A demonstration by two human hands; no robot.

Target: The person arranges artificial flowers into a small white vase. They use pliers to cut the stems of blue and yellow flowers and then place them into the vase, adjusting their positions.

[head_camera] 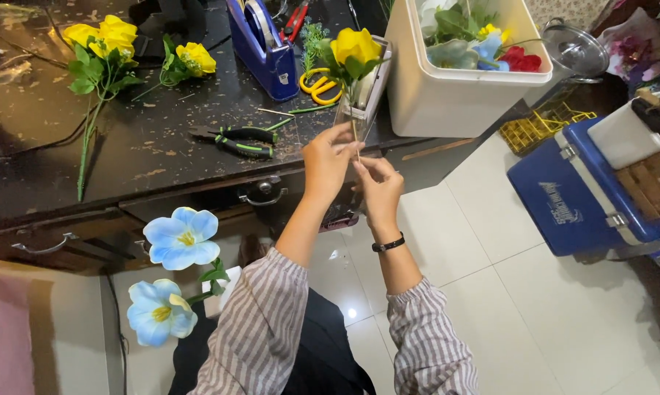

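Centrally: left hand (328, 157) and right hand (376, 186), both pinched closed on yellow flower (355, 47) stem at desk (147, 157) front edge; green-handled pliers (238, 141) nearby, just left

stem (357, 143): only a thin sliver is seen between the left hand (328, 157) and the right hand (377, 183); the rest is covered by the fingers.
clear sleeve (363, 99): its lower end is hidden behind the left hand; what is pinched there cannot be told.
red-handled tool (295, 18): cut off by the top edge; its kind cannot be told.
white bin (447, 95): the top is cropped, and the flower stems inside are hidden.
blue cooler (586, 197): partly covered by stacked items and cut by the right edge.
pliers (238, 140): the jaws are too small to be made out.
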